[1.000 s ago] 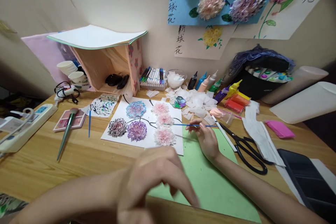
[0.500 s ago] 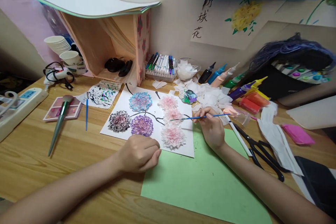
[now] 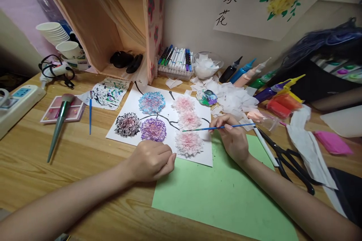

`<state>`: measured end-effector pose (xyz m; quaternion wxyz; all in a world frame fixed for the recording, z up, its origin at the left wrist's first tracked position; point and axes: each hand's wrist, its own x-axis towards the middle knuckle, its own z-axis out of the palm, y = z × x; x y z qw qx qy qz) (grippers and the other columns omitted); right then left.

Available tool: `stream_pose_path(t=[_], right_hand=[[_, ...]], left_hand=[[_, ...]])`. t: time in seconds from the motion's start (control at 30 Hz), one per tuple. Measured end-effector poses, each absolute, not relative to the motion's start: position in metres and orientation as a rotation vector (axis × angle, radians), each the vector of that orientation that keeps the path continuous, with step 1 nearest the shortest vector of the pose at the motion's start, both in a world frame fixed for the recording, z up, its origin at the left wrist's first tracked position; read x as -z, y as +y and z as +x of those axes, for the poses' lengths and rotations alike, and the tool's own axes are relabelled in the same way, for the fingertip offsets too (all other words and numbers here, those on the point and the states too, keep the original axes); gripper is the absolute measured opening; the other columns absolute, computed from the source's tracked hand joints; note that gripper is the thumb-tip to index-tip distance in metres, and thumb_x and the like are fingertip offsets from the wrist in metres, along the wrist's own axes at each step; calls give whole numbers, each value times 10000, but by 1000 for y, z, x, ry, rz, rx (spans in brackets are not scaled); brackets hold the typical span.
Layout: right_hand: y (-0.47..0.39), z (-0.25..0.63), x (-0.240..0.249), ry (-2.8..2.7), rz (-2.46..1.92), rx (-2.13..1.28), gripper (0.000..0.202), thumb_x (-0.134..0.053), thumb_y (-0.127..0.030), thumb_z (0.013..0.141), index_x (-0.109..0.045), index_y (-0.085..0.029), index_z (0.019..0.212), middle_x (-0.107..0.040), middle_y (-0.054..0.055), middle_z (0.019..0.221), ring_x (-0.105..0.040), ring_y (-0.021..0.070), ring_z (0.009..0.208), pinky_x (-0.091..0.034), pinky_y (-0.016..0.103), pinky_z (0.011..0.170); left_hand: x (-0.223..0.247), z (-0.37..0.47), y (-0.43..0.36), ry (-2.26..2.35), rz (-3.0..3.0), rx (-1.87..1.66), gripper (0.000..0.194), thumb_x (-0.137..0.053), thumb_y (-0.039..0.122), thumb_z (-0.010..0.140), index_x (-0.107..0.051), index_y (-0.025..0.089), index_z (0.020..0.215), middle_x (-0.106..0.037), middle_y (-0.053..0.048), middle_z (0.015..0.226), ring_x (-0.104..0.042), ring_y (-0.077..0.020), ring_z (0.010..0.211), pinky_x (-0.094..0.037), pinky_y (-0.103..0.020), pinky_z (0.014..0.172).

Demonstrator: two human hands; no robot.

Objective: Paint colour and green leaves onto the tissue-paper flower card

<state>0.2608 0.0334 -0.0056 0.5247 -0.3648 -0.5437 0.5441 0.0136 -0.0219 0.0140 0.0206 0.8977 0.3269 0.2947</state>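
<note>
My right hand (image 3: 232, 135) pinches a thin blue paintbrush (image 3: 226, 126), its green-stained tip over the white paper (image 3: 169, 147), between two pink tissue flowers; whether the tip touches cannot be told. On that paper sit three pink tissue flowers (image 3: 189, 144) in a column, a blue-edged flower (image 3: 152, 102), a purple-edged flower (image 3: 153, 129) and a black-edged flower (image 3: 127, 124), with painted dark branches between them. My left hand (image 3: 152, 161) rests in a loose fist at the paper's lower edge; anything inside it is hidden. Green paper (image 3: 223, 199) lies beneath my right wrist.
A paint palette (image 3: 206, 97) and white tissue scraps (image 3: 233, 99) lie behind the paper. Paint bottles (image 3: 243, 71), scissors (image 3: 283, 154) and a pink packet (image 3: 333, 142) are at right. At left are a makeup brush (image 3: 60, 128), another blue brush (image 3: 90, 116) and a power strip (image 3: 19, 109).
The camera view has tipped downward, so the wall pictures sit higher in the frame. The brush tip has shifted slightly, still between the pink flowers. My left hand keeps its place.
</note>
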Motion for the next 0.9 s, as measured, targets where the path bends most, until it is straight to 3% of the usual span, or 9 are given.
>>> stream_pose_path(t=[0.9], right_hand=[[36,263,10,-1272,-788,-1285,164,-430,-251,854,-563,-202,770,-536,14,713,-544,163,694,-439,311,660]], left_hand=[[-14,16,-22,1025,2834,-908,342,-413,153,870,-560,162,561,-526,20,478,-437,-89,424,-271,-267,424]])
